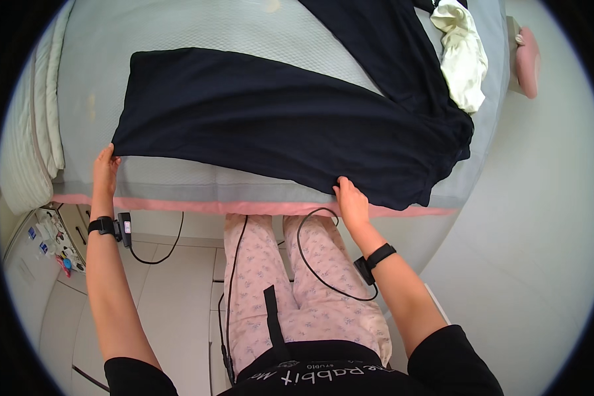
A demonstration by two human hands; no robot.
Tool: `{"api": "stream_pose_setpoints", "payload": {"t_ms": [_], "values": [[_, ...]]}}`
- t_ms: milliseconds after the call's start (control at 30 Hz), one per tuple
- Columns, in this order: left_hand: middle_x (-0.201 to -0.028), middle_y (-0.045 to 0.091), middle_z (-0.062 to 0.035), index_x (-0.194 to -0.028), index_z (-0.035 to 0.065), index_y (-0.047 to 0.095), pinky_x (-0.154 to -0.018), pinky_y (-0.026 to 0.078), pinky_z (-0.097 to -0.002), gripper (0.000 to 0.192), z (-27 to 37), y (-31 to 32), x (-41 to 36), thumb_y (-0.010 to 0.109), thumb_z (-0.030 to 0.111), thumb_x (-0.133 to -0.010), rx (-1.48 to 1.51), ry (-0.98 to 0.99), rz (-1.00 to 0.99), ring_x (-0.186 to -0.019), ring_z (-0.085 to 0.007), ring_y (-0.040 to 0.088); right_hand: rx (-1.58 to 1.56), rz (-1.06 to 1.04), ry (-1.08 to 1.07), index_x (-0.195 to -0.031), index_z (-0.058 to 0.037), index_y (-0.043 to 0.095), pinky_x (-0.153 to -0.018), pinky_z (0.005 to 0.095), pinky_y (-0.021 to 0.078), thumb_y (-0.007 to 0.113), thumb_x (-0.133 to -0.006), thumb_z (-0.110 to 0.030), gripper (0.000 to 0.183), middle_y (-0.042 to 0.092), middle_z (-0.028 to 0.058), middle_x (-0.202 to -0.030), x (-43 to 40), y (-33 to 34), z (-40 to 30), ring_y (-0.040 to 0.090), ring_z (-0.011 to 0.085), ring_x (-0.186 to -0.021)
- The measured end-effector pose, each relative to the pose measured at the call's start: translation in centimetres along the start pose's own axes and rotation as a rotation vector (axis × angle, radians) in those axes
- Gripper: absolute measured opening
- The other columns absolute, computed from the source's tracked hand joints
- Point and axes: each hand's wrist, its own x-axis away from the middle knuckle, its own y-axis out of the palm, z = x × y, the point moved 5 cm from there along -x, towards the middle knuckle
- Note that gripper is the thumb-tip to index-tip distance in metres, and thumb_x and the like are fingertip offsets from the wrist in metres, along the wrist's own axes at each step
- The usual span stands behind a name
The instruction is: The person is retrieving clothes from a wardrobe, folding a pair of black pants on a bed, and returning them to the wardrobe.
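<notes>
Dark navy trousers (257, 114) lie spread across the bed, with an elastic-looking gathered waist at the right. The near leg stretches left to its hem; the other leg angles away toward the top edge and leaves the view. My left hand (107, 166) pinches the near corner of the hem between thumb and fingers. Along the same near edge, closer to the waist, my right hand (351, 200) grips the cloth, its fingertips partly hidden by the fabric. A crumpled off-white cloth garment (463, 59) lies beyond the waist, touching the trousers.
The bed's grey quilted cover (178, 175) has a pink edge (178, 204) close to my legs. Folded pale bedding (37, 128) is at the left. Black cables (302, 242) hang from both wrist straps. A pink object (527, 62) stands beyond the bed's right side.
</notes>
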Motion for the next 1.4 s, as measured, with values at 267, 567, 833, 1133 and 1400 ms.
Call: {"api": "stream_pose_setpoints", "payload": {"t_ms": [267,567,833,1133,1400], "values": [[-0.066,0.045,0.0064,-0.082,0.0126,0.055,-0.053,0.035,-0.0180,0.016,0.7,-1.2,-1.4,0.062,0.026,-0.089,-0.120,0.036,0.037,-0.059,-0.0039,0.044,0.015,0.113,-0.288,-0.073,-0.0094,0.048,-0.063,0.0350,0.0398,0.060,-0.076,-0.013,0.012,0.055,0.0048,-0.063,0.0,-2.7,-0.7,0.057,0.0218,-0.061],[-0.064,0.046,0.0050,-0.086,0.0087,0.055,-0.051,0.037,-0.0176,0.020,-0.5,1.8,-1.0,0.058,0.028,-0.090,-0.220,0.032,0.019,-0.057,-0.0042,0.045,-0.003,0.103,-0.249,-0.079,-0.0091,0.049,-0.069,0.0344,0.0372,0.055,-0.074,-0.009,0.008,0.050,0.0061,-0.076,2.0,-1.0,-0.2,0.051,0.0220,-0.076],[-0.078,0.055,-0.0017,-0.093,0.0042,0.056,-0.059,0.044,-0.0226,0.020,-1.4,-3.1,-2.9,0.057,0.024,-0.090,-0.595,0.097,0.204,-0.066,-0.0098,0.054,-0.157,-0.013,-0.123,-0.088,-0.0069,0.057,-0.072,0.0384,0.0404,0.061,-0.073,-0.013,0.017,0.056,0.0065,-0.088,3.3,1.0,2.0,0.054,0.0243,-0.086],[-0.114,0.055,-0.0152,-0.101,0.0007,0.055,-0.095,0.039,-0.0407,0.031,3.3,21.0,12.2,0.053,-0.006,-0.071,-1.196,1.151,-0.062,-0.108,-0.0325,0.051,-1.385,0.387,1.088,-0.120,-0.0071,0.044,-0.082,0.0422,0.0488,0.065,-0.084,-0.029,0.047,0.050,0.0082,-0.114,10.1,1.3,24.5,0.053,0.0240,-0.100],[-0.129,0.046,-0.0141,-0.112,0.0016,0.053,-0.099,0.034,-0.0451,0.035,-5.8,33.2,23.0,0.056,0.011,-0.078,-1.355,1.324,-0.695,-0.116,-0.0286,0.044,-1.311,0.256,0.955,-0.102,-0.0057,0.052,-0.076,0.0338,0.0523,0.064,-0.086,-0.020,0.025,0.057,0.0036,-0.092,12.1,1.7,29.7,0.058,0.0169,-0.085]]}}
